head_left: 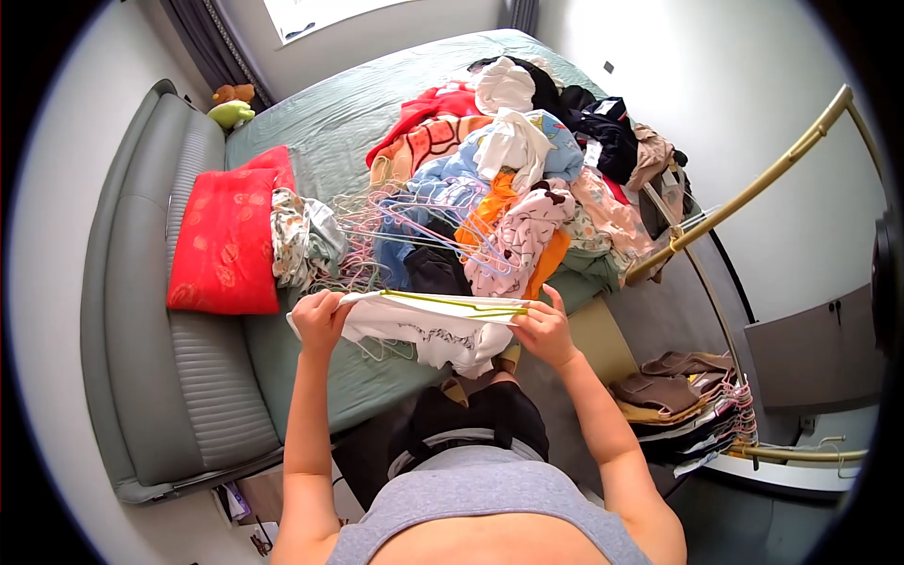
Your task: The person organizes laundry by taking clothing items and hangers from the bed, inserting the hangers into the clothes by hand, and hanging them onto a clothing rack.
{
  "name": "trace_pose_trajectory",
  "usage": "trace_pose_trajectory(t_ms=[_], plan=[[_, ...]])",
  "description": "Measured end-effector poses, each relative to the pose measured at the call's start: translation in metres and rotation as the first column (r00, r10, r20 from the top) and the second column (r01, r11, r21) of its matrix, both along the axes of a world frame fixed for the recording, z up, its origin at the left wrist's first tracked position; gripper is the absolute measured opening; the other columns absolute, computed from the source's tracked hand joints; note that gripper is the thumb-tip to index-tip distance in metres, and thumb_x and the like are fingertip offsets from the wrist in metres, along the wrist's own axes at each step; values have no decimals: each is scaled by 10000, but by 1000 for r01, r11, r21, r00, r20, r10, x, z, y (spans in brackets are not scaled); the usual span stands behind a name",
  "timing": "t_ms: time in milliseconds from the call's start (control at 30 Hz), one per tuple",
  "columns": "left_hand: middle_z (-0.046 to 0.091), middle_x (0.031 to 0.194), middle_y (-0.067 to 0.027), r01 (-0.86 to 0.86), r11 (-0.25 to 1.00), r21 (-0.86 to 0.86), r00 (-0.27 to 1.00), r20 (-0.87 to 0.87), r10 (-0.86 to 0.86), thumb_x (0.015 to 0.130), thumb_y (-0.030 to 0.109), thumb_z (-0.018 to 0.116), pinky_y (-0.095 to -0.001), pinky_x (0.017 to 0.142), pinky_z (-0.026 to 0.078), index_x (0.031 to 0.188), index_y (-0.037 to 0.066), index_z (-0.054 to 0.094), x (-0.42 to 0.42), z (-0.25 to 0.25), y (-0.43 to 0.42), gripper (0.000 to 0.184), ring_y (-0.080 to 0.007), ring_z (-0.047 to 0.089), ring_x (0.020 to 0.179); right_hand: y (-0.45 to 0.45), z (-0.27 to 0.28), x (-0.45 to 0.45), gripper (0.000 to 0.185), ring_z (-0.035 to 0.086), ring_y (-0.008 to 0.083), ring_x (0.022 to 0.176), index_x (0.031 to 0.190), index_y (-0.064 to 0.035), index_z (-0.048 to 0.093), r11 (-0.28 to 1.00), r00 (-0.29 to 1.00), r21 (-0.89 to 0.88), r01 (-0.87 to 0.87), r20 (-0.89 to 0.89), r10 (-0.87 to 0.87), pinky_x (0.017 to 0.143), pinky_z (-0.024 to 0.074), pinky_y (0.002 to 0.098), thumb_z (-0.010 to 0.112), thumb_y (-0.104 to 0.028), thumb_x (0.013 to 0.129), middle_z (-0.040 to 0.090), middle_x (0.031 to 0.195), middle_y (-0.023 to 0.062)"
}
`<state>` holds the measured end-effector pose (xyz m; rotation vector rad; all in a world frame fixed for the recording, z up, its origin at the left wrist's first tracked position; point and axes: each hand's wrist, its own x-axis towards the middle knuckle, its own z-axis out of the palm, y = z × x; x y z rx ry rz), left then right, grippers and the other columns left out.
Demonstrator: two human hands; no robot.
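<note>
A white garment [428, 331] with dark lettering is stretched between my two hands, just in front of the bed's near side. My left hand [322, 318] is closed on one end of it. At the other end my right hand [544, 326] pinches the fabric, its index finger raised. Along the garment's upper edge lies a yellow-green clothes hanger [457, 309], partly covered by the cloth. Beyond my hands, a tangle of pastel hangers [363, 221] rests on the bed against a large heap of clothes [508, 141].
The bed [320, 104] has a green sheet and a grey headboard [141, 311]. Red pillows [226, 240] and a patterned cloth [306, 240] lie at the left. A gold clothes rack [753, 188] stands at the right, with garments on hangers [678, 395] low on it. Plush toys [231, 111] sit in the far corner.
</note>
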<state>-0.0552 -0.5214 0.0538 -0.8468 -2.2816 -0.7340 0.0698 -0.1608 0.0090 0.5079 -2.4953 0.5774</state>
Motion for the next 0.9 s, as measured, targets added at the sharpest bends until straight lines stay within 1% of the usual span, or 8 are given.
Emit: trace_pose_trajectory(t_ms=[133,400,467,600,700,800,833,900], plan=[[473,557,-27,70,995,-70,996,-52,-74,662,266,710,-339,497,378,680,97,562,-5,-2,19,225,-216,501,514,23,10,19,108,594,144,764,737,-138,634,989,990,-46,138,-24,-140,968,326,451,718,-158,673,621,727,-14],[509,580,-23,329,937,-119,944,7,-331,659,265,708,-326,513,405,666,100,565,24,-11,125,218,-206,531,540,11,38,46,154,557,238,856,761,-106,633,955,997,-296,6,-71,-29,790,426,368,734,-105,646,593,892,34],[510,580,-24,324,944,-61,946,48,-322,668,236,707,-322,494,400,651,87,553,33,-7,150,215,-208,531,541,20,39,52,228,557,230,854,844,-92,608,938,1000,-348,-3,-6,1,792,425,364,730,-95,652,593,906,44],[522,587,-47,386,921,-49,912,169,-373,692,237,709,-330,493,407,655,68,565,48,-16,193,225,-224,537,547,48,39,86,304,566,146,698,1005,-50,519,703,902,-653,283,429,35,673,450,279,692,-122,766,598,829,46],[601,692,-83,509,860,15,691,588,-419,759,358,672,-357,589,456,795,74,638,72,-7,224,288,-270,593,667,77,29,103,215,518,54,623,968,-9,583,499,849,-784,368,503,164,585,419,193,670,-122,807,587,670,16],[571,618,-90,528,848,41,321,915,-245,852,469,556,-322,570,428,810,32,653,65,-34,247,450,-193,562,607,103,14,129,146,506,58,584,852,11,652,589,874,-706,393,487,1,541,412,215,679,-120,795,580,653,18],[499,554,-16,579,815,13,218,961,-171,883,477,510,-282,529,375,803,12,654,65,-34,255,493,-94,458,564,110,13,137,146,506,64,575,849,13,653,610,885,-696,379,465,-20,536,412,219,681,-118,791,581,650,23],[547,705,63,623,776,95,-20,994,-106,888,417,538,-225,614,389,892,25,652,71,-35,271,408,-40,463,682,124,15,151,146,507,75,557,843,16,654,651,907,-672,353,417,-62,524,411,227,683,-114,784,583,644,32]])
